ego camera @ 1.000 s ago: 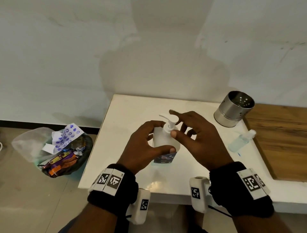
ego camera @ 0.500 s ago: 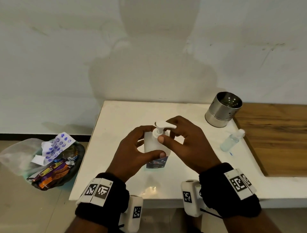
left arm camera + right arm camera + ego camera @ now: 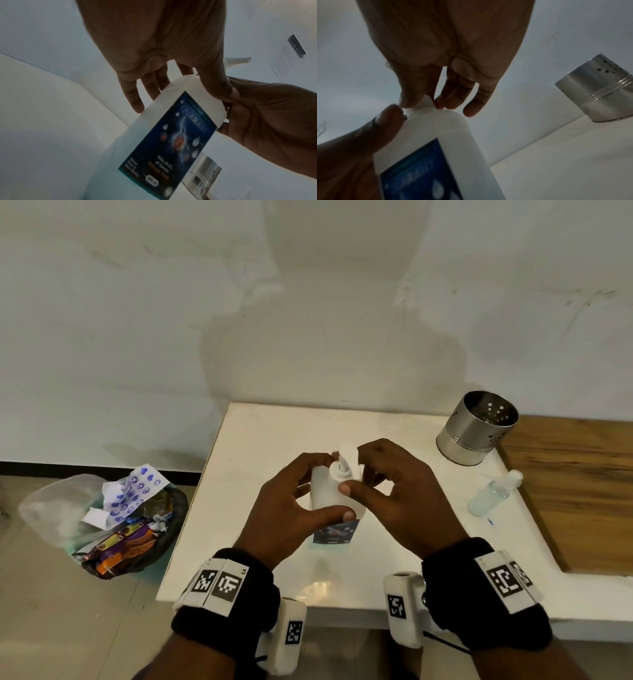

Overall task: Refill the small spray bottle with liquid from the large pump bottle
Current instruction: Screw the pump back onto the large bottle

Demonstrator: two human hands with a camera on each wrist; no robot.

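White table (image 3: 260,440): my left hand (image 3: 291,508) grips the pump bottle (image 3: 325,494); my right hand (image 3: 404,494) pinches its collar. Only the head view shows the spray bottle (image 3: 489,496), right of centre.

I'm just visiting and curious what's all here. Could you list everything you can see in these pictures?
large pump bottle: one, white with a blue label, upright in the middle of the table
small spray bottle: one, clear with a white cap, lying on the table's right side
metal holder: one, silver with holes, at the table's back right
table: one, white, against the wall
wooden surface: one, brown, right of the table
bin: one, dark, with wrappers and paper, on the floor at the left
wrist bands: two, black with white tags
left hand: one, holds the pump bottle's body
right hand: one, pinches the pump collar
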